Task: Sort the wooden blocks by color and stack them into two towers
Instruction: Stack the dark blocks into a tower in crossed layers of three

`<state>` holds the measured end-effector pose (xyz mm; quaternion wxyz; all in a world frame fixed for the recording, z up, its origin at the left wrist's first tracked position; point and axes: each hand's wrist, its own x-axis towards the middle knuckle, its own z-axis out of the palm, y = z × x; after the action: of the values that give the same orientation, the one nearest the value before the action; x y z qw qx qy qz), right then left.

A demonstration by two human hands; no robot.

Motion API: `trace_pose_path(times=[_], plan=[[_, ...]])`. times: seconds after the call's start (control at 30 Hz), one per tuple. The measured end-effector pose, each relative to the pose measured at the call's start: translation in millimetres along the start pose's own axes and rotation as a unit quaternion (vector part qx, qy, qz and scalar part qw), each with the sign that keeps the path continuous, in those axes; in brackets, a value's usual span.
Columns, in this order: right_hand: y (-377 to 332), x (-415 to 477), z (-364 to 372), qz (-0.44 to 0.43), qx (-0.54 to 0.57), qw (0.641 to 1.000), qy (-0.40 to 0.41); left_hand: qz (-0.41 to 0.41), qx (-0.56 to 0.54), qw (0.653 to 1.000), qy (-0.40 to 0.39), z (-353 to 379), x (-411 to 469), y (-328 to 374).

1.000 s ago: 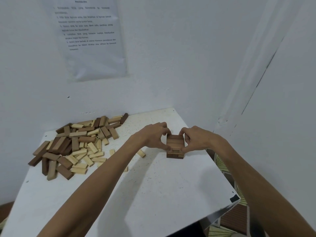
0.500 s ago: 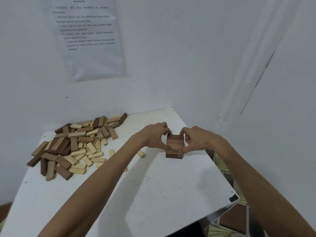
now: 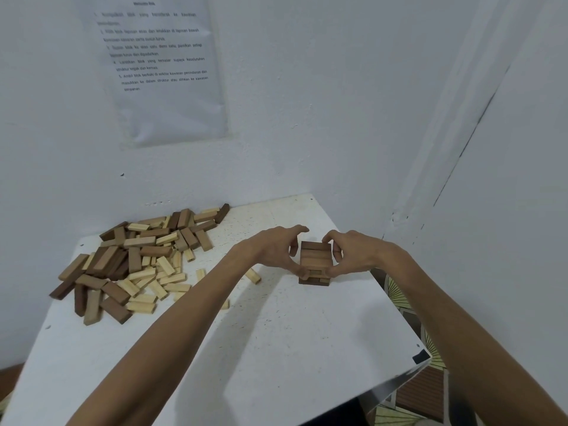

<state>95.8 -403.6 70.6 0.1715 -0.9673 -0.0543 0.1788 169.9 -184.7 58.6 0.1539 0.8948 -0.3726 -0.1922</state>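
Nearest the camera, two bare forearms reach out over the white table [image 3: 276, 348], with its right front corner just below the right arm. A strip of patterned floor [image 3: 396, 299] shows past the table's right edge.

Both arms meet at one spot, the dark tower [image 3: 316, 256]. It is a short stack of brown blocks standing upright on the right half of the table, with its layers laid crosswise. The top layer's blocks lie side by side and run left to right.

The left hand [image 3: 273, 250] cups the tower's left side. Its thumb presses on the near-left corner low down and its fingers arch over toward the far edge. Whether those fingertips actually touch the wood is hard to make out from here. The right hand [image 3: 353, 253] mirrors it, with fingers curled against the right face and the thumb tucked at the near-right corner. The stack is squeezed between the two hands.

Just left of the left wrist, a single light block [image 3: 252, 275] lies flat on the table, close to the tower but not touching it.

Further left, well apart from the tower, the unsorted pile [image 3: 138, 262] sprawls toward the back-left of the table. Dark and pale blocks are jumbled together there, some overlapping.

Behind everything is the white wall [image 3: 338, 118], and a printed sheet of paper [image 3: 166, 72] is fixed to it above the pile.
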Motion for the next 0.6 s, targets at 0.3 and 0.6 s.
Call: trace_pose_path(times=[0.3,0.6], plan=[[1.0,2.2,0.1,-0.008,0.01,1.0,-0.001,0.001,-0.025,0.999,-0.046,0.3,3.0,-8.5],[1.3,4.5,1.9,-0.027,0.005,1.0,0.007,0.013,-0.041,0.999,-0.026,5.6,10.6,-9.1]])
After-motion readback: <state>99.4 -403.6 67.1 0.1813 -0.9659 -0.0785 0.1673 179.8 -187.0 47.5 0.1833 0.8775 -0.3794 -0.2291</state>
